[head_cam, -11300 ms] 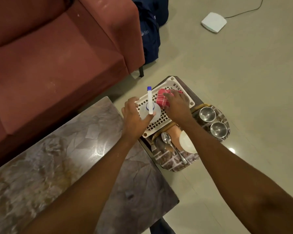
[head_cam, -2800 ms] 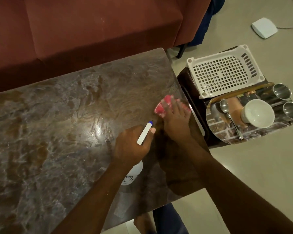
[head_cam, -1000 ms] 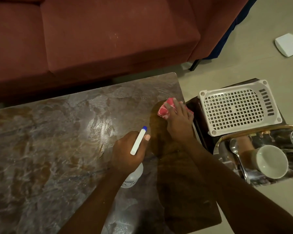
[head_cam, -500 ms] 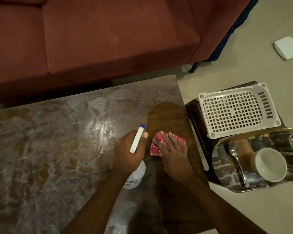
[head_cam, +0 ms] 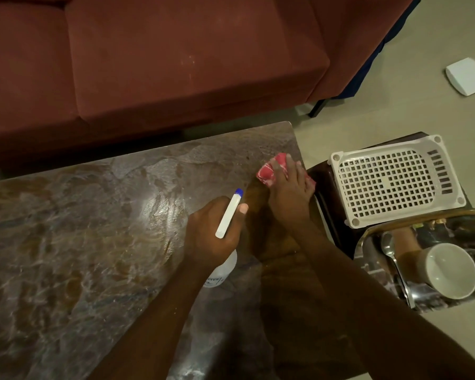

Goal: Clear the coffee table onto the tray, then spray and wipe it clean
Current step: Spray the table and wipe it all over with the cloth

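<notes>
My right hand (head_cam: 288, 196) has its fingers spread flat on the red cloth (head_cam: 269, 171) near the desk's (head_cam: 93, 229) far right corner, left hand (head_cam: 211, 237) fingers wrapped around the spray bottle (head_cam: 225, 270).

A red cloth (head_cam: 269, 171) lies on the marbled coffee table (head_cam: 80, 242) near its far right corner.

Home living room. Rust-red upholstered sofa (head_cam: 176, 58) with seat cushions along far side, dark leg on pale tiled floor (head_cam: 395, 113). Low coffee table, marble-patterned surface (head_cam: 80, 242), close in front of sofa. Beside it, low stand holding white perforated plastic basket (head_cam: 390, 182) and shiny tray (head_cam: 373, 242) with white cup (head_cam: 450, 272) and spoon (head_cam: 392, 256). Small white box-like device (head_cam: 468, 76) on floor at far right.
</notes>
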